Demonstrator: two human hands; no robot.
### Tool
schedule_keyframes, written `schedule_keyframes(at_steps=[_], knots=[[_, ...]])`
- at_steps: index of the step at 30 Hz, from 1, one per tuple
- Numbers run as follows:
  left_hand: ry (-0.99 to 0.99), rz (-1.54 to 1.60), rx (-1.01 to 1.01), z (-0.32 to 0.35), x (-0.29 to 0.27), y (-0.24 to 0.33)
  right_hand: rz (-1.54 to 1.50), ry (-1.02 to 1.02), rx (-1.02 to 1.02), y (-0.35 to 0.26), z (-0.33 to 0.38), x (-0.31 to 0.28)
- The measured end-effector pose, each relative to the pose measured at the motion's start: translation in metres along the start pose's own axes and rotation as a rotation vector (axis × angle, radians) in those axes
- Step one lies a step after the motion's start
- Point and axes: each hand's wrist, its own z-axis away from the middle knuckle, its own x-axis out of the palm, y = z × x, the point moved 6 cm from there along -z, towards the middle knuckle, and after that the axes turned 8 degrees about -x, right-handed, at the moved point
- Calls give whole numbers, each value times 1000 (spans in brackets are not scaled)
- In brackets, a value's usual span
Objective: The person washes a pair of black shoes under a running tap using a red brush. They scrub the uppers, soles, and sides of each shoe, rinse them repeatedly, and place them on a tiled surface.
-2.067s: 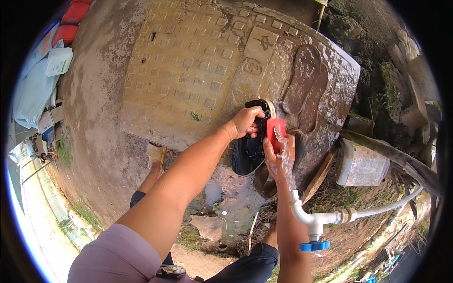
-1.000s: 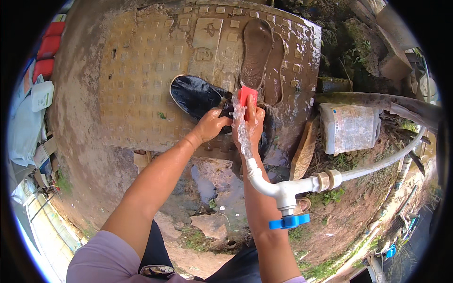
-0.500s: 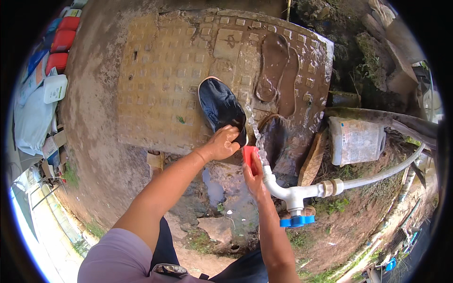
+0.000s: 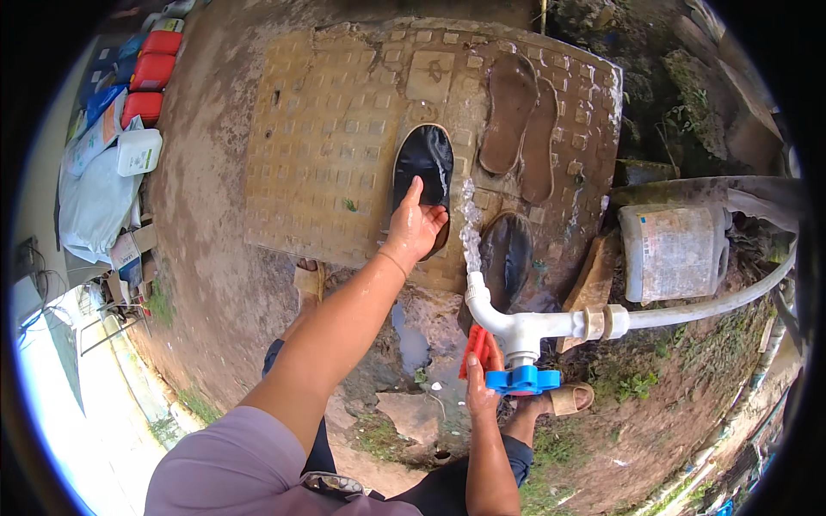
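Note:
A wet black shoe (image 4: 423, 155) lies toe away from me on the tan stone slab (image 4: 318, 155). My left hand (image 4: 416, 225) is over its heel end, thumb and fingers apart; whether it touches the shoe I cannot tell. Under the bend of the white tap (image 4: 546, 324), my right hand (image 4: 483, 383) grips a red scrub brush (image 4: 473, 351), close to the blue tap handle (image 4: 523, 380). Water (image 4: 470, 225) streams from the spout onto the slab between that shoe and a second black shoe (image 4: 508, 254). Two brown insoles (image 4: 509, 112) lie beyond.
A dirty white jug (image 4: 675, 254) stands right of the slab, beside a wooden board (image 4: 594, 279). A pale hose (image 4: 714, 310) feeds the tap. Red containers (image 4: 153, 73) and a white sack (image 4: 90, 198) line the far left. Muddy ground with a puddle (image 4: 411, 340) lies nearer me.
The black shoe now lies straighter on the slab, and my left hand has loosened from its heel. My right hand has drawn back toward me with the brush, from the spout to the tap handle.

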Motion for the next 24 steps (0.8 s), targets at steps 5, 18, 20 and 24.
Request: schedule_keyframes(at_steps=[5,18,20,24], knots=[[-305,-153,68,-21,63,-5,669,-138,-251,-19,-4,-4],[-560,41,-39,13,127,-41,394,-112,-184,-24,-10,-22],[-659,13,60,18,135,-38,355,-110,-177,-25,-9,-23],[-467,-34,-121,15,104,-48,368,-105,-191,-29,-10,-25]])
